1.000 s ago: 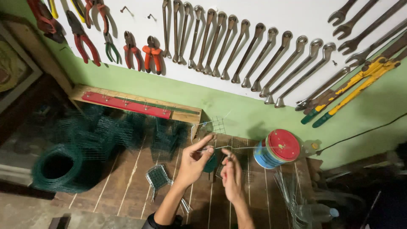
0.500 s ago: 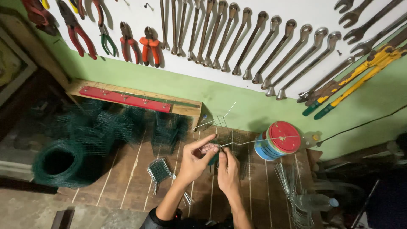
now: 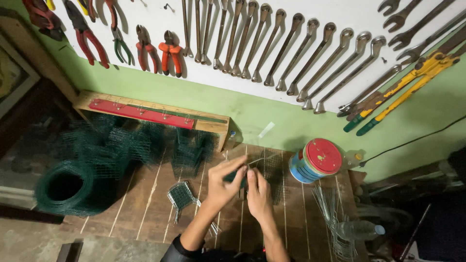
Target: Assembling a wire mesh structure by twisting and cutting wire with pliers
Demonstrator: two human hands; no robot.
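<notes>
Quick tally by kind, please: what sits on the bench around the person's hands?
Held mesh piece: 1
Small mesh basket: 1
Green mesh roll: 1
Red-lidded tin: 1
Wire bundle: 1
Plastic bottle: 1
Total: 6

dim warm light from above, dark corners, motion-blurred hands [image 3: 242, 187]

Both hands [image 3: 242, 187] pinch green mesh [image 3: 238, 175] — wrenches [image 3: 291, 53] overhead.

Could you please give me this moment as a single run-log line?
left hand: pinching green mesh piece | right hand: gripping same piece | surface: wooden bench | nearby: mesh roll, red-lidded tin
</notes>
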